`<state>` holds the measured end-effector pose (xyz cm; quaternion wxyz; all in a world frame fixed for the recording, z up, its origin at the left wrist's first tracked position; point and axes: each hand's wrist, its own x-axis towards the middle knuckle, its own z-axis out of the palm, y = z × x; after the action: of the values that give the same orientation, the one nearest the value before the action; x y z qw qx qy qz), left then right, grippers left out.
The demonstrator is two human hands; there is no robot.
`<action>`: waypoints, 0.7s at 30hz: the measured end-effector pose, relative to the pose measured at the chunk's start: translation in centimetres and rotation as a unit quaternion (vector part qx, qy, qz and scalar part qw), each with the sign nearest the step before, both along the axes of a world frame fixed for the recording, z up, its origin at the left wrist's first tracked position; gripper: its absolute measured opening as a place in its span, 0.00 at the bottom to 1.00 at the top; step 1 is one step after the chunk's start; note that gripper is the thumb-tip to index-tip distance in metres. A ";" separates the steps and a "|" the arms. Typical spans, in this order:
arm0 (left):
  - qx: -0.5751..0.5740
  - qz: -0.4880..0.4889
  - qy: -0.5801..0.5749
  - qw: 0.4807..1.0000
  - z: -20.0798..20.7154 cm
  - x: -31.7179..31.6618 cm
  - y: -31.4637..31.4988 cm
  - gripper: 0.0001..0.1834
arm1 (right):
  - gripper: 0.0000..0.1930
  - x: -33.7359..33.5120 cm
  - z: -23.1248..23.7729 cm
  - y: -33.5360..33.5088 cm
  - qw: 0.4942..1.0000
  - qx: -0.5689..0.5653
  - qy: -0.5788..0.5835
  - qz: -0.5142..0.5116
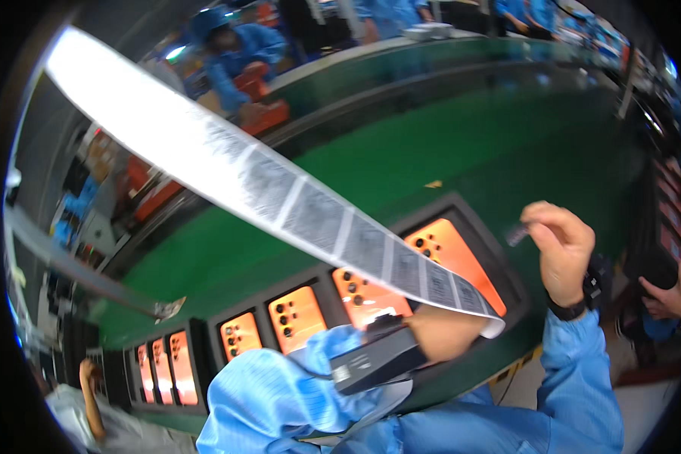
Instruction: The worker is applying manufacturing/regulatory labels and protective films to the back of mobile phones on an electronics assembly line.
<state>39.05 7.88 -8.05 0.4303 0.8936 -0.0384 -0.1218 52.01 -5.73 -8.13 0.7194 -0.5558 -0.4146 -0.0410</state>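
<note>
A long white strip of dark-printed labels [315, 216] slants from the upper left down to my left hand [452, 333]. Its lower end curls over that hand and hides the fingers. Beneath the strip, an orange phone [461, 253] lies back up in a dark tray [452, 203], its round camera lenses showing. To the right of this tray, my right hand [564, 246] is raised, thumb and forefinger pinched on a small dark label [516, 235]. Partly covered by the strip, another orange phone [356, 299] lies just left of my left hand.
More orange phones [295, 314] sit in trays [198, 356] along the green work surface [401, 151]. A co-worker's hand [667, 296] is by dark stacked trays [662, 227] at right. Another person [91, 405] is at lower left. People in blue [234, 57] work across the line.
</note>
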 end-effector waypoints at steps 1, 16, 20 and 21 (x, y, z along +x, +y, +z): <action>0.106 -0.092 -0.031 0.990 0.0 0.7 0.0 0.05 | 0.05 0.1 0.0 -0.5 1.000 0.003 -0.009 -0.012; 0.242 -0.117 -0.059 0.961 -1.9 3.1 -1.4 0.05 | 0.04 1.9 -1.5 1.2 1.000 0.003 0.014 0.018; 0.260 -0.107 -0.076 0.957 -2.3 2.4 -1.3 0.04 | 0.03 1.2 -1.0 1.8 0.999 0.002 0.014 0.038; 0.259 -0.107 -0.076 0.957 -2.5 2.4 -1.4 0.04 | 0.03 1.1 -0.9 1.8 0.999 0.000 0.015 0.032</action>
<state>41.44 6.53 -10.52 0.1641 0.9718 -0.1334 -0.1046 53.08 -3.92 -9.07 0.7265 -0.5427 -0.4215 -0.0094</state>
